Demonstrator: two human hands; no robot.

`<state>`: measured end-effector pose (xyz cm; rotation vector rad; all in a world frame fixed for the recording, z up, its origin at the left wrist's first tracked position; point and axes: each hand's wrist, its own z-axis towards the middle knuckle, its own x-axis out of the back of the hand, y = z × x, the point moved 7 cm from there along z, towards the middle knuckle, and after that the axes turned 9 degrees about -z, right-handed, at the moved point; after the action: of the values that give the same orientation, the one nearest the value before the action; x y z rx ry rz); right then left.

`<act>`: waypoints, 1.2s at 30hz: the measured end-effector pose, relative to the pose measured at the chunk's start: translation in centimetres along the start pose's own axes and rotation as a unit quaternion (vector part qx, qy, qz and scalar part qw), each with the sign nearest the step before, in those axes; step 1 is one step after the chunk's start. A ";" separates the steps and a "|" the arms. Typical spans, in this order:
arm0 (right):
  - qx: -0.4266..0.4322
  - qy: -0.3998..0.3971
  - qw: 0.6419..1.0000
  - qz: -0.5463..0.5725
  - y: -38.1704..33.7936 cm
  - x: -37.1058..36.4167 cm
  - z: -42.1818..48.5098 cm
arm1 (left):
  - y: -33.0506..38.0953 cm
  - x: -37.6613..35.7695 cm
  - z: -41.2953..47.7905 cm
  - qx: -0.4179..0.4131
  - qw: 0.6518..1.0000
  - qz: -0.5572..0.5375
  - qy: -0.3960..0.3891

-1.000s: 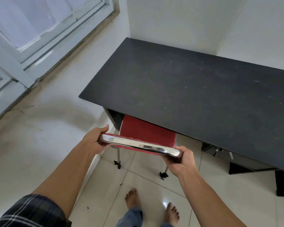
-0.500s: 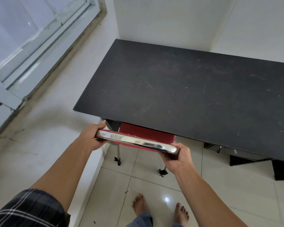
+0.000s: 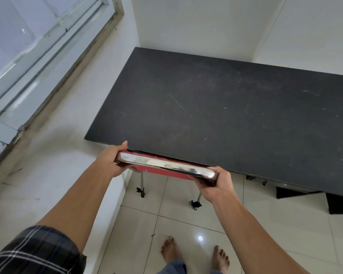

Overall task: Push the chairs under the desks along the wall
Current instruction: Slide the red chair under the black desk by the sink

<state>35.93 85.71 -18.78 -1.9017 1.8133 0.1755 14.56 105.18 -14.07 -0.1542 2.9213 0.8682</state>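
Observation:
A red chair with a chrome top rail (image 3: 166, 166) stands at the front edge of a black desk (image 3: 226, 107) set into the room's corner. Its seat is hidden beneath the desktop; only the backrest and two rear legs (image 3: 142, 186) show. My left hand (image 3: 112, 160) grips the left end of the rail. My right hand (image 3: 216, 184) grips the right end. The rail nearly touches the desk's front edge.
A white wall with a low ledge runs along the left, with a window (image 3: 28, 46) above it. Dark desk parts (image 3: 297, 191) hang under the desktop at the right. My bare feet (image 3: 194, 254) stand on glossy white floor tiles.
Both hands have pushed the chair forward. Its red seat has slid out of sight under the desktop, and the backrest now sits against the desk's front edge.

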 end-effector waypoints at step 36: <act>0.037 0.058 0.951 -0.302 -0.4 2.7 -3.0 | -3.8 0.9 -2.1 -0.103 0.992 -0.060 0.027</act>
<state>35.84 81.95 -17.20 -2.3472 1.1986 -0.2184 14.05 100.81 -14.40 -0.3689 2.8287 1.1611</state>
